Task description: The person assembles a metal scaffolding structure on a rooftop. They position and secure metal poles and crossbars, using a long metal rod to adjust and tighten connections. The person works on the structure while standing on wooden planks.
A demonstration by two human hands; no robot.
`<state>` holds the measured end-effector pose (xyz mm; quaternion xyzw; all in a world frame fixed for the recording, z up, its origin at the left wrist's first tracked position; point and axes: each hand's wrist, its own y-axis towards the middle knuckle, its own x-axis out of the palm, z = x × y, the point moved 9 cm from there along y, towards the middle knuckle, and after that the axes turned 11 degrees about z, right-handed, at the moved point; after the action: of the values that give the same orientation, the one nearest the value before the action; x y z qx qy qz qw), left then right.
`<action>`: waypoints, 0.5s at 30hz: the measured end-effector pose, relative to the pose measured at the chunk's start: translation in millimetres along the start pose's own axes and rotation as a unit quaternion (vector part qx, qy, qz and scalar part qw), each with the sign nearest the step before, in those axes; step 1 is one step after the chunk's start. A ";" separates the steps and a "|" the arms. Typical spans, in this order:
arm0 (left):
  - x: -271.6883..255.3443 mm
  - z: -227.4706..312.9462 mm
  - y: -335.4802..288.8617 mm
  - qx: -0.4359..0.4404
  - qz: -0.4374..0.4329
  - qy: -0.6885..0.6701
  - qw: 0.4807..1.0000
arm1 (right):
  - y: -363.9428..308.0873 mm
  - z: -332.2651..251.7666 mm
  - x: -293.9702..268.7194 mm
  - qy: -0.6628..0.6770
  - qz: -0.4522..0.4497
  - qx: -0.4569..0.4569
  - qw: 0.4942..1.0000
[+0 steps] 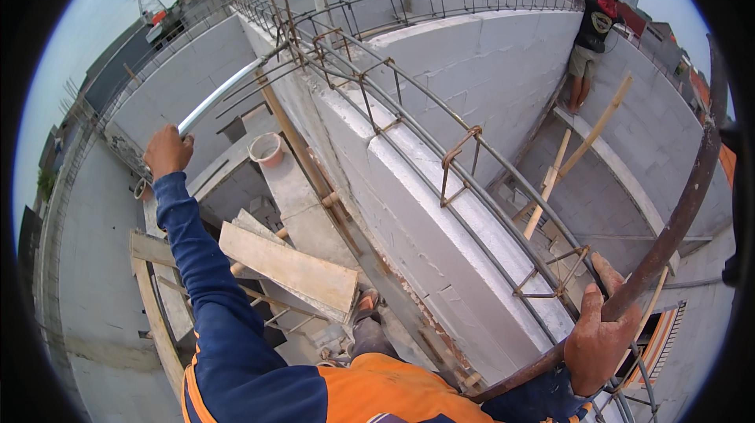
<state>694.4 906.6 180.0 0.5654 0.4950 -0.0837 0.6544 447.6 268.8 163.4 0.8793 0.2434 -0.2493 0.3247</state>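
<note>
My left hand [168,152] is closed around the near end of a silver metal pipe [224,92], arm stretched out to the left. The pipe slants up to the right, its far end meeting the bars at the corner of a rebar cage [421,130]. This cage, long bars tied with square stirrups, runs along the top of a light-grey block wall [448,199]. On the right, my right hand [595,338] grips a brown, rusty-looking pole [668,238] beside the cage's near end. Part of its grip is hidden behind the pole.
Below on the left are planks [289,264], boards and a bucket [267,149] on a platform. A co-worker [591,37] stands on a ledge by the far right wall. Wooden props [594,136] lean in the right-hand room. Upright rebars rise at the cage corner.
</note>
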 end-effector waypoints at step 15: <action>92.6 -18.7 52.0 0.109 -0.495 -0.557 0.658 | 4.5 47.4 -9.1 -0.030 -0.004 0.022 0.999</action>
<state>764.8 981.7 147.8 0.1517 0.2321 -0.7477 0.6034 430.1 230.5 139.3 0.8775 0.2319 -0.2822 0.3109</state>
